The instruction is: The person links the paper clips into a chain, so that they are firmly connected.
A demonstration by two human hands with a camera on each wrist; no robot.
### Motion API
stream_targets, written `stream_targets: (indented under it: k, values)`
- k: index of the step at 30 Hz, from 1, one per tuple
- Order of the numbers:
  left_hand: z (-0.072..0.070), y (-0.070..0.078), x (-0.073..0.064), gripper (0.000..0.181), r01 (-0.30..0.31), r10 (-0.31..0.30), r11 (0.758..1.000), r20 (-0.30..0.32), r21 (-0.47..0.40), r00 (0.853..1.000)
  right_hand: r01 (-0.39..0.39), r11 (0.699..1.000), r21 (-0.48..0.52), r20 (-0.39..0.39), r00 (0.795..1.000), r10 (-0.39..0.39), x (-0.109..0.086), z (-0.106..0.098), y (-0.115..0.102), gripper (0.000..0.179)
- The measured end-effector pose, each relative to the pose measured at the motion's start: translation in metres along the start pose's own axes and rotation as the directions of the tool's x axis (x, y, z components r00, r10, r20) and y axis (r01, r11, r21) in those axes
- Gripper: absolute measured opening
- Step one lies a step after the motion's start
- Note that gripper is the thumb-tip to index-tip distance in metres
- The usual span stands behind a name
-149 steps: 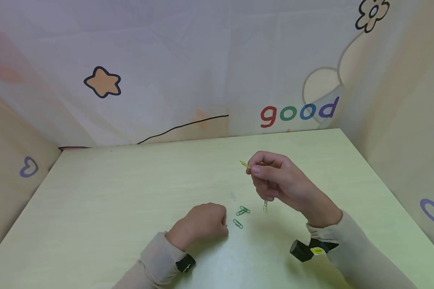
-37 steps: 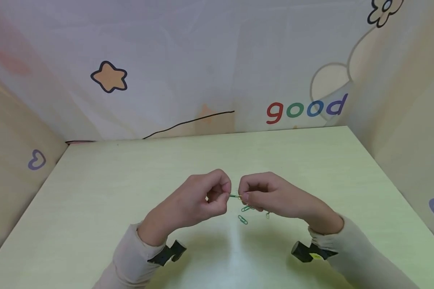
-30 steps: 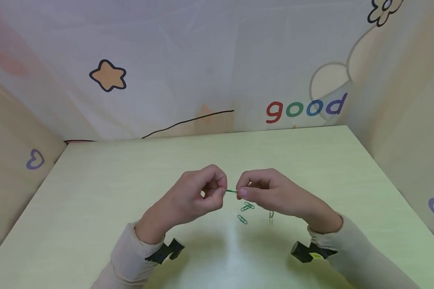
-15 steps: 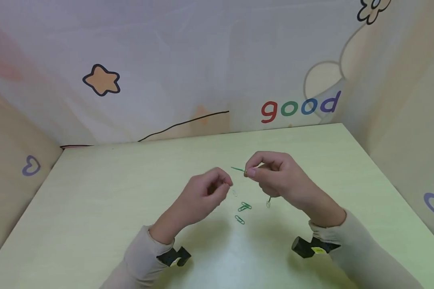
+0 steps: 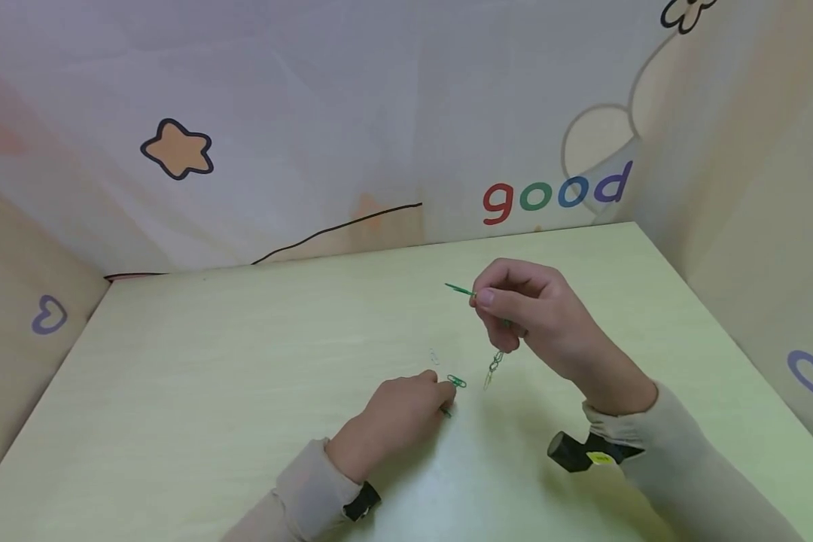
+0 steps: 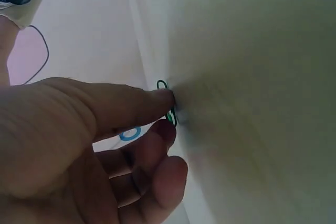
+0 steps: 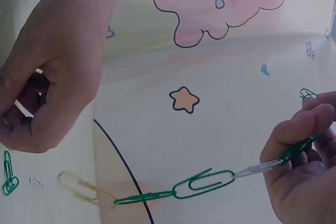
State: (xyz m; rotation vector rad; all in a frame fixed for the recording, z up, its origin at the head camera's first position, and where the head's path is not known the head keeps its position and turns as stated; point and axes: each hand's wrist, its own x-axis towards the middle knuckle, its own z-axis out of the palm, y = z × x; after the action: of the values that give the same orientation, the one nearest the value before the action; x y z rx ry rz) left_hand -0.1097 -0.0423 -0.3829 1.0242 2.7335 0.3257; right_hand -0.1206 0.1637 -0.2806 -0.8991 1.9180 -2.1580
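Observation:
My right hand (image 5: 535,316) is raised above the table and pinches the end of a paper clip chain (image 5: 493,369) between thumb and index finger. A green paper clip (image 5: 458,288) sticks out to the left from its fingertips. The rest of the chain hangs below the palm; in the right wrist view it shows a yellow clip (image 7: 86,188), green ones and a white one (image 7: 257,168). Down on the tabletop, my left hand (image 5: 403,418) has its thumb and index finger at a loose green paper clip (image 6: 170,116), partly covered by the thumb.
Overlapping green clips (image 7: 9,174) and a pale clip (image 7: 36,182) lie on the table (image 5: 244,361) just beyond the left hand. A printed cloth (image 5: 312,135) stands along the back and sides of the table.
The left hand lets go of the green clip joined at the right fingertips, then drops to the loose clip on the table. The right hand rises slightly with the chain.

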Motion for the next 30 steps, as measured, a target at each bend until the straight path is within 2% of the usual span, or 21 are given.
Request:
stream_targets:
  k: [5, 7, 9, 11, 12, 14, 16, 18, 20, 22, 24, 27, 30]
  values:
    - [-0.003, -0.001, 0.002, 0.012, 0.026, -0.025, 1.0, 0.046, -0.012, 0.999, 0.002, 1.0, -0.003, 0.02, 1.0, -0.002, 0.002, 0.001, -0.001, 0.017]
    - [-0.003, -0.005, 0.002, 0.014, 0.005, -0.004, 0.999, 0.033, -0.033, 0.999, 0.002, 1.0, -0.018, 0.023, 1.0, -0.002, 0.002, 0.001, 0.0, 0.019]
    - [-0.007, -0.01, 0.001, 0.015, -0.034, 0.034, 0.995, -0.003, -0.094, 0.999, 0.002, 0.999, -0.035, 0.024, 1.0, -0.001, 0.001, 0.001, 0.0, 0.019]
    - [-0.016, -0.017, -0.002, 0.016, -0.08, 0.069, 0.974, -0.058, -0.214, 0.996, 0.01, 0.999, -0.044, 0.029, 1.0, -0.008, 0.0, 0.001, 0.0, 0.02]
    - [-0.022, -0.02, -0.005, 0.015, -0.107, 0.084, 0.953, -0.093, -0.282, 0.992, 0.013, 0.999, -0.049, 0.035, 0.999, -0.011, 0.0, 0.002, 0.0, 0.02]
    - [-0.037, -0.024, -0.011, 0.015, -0.166, 0.102, 0.894, -0.172, -0.415, 0.98, 0.011, 0.998, -0.064, 0.047, 0.999, -0.008, 0.0, 0.003, -0.001, 0.019]
    - [-0.05, -0.026, -0.018, 0.014, -0.232, 0.105, 0.836, -0.271, -0.497, 0.957, -0.008, 0.994, -0.105, 0.056, 0.998, 0.013, -0.001, 0.006, -0.002, 0.017]
    - [-0.06, -0.026, -0.025, 0.015, -0.296, 0.097, 0.795, -0.37, -0.53, 0.924, -0.024, 0.984, -0.176, 0.058, 0.998, 0.035, -0.002, 0.009, -0.003, 0.014]
    - [-0.068, -0.025, -0.03, 0.017, -0.349, 0.085, 0.768, -0.456, -0.536, 0.886, -0.042, 0.963, -0.268, 0.043, 0.998, 0.055, -0.003, 0.013, -0.004, 0.012]
    - [-0.073, -0.022, -0.034, 0.02, -0.387, 0.068, 0.746, -0.516, -0.542, 0.854, -0.069, 0.929, -0.363, 0.007, 0.997, 0.077, -0.003, 0.017, -0.006, 0.009]
    - [-0.077, -0.019, -0.036, 0.02, -0.411, 0.051, 0.736, -0.562, -0.537, 0.826, -0.091, 0.899, -0.428, -0.021, 0.996, 0.09, -0.003, 0.021, -0.007, 0.008]
    - [-0.081, -0.015, -0.039, 0.015, -0.434, 0.027, 0.74, -0.622, -0.514, 0.783, -0.119, 0.861, -0.494, -0.044, 0.993, 0.111, -0.005, 0.025, -0.009, 0.008]
    - [-0.085, -0.012, -0.042, 0.01, -0.444, 0.004, 0.74, -0.656, -0.506, 0.754, -0.102, 0.846, -0.524, -0.024, 0.994, 0.105, -0.006, 0.028, -0.011, 0.011]
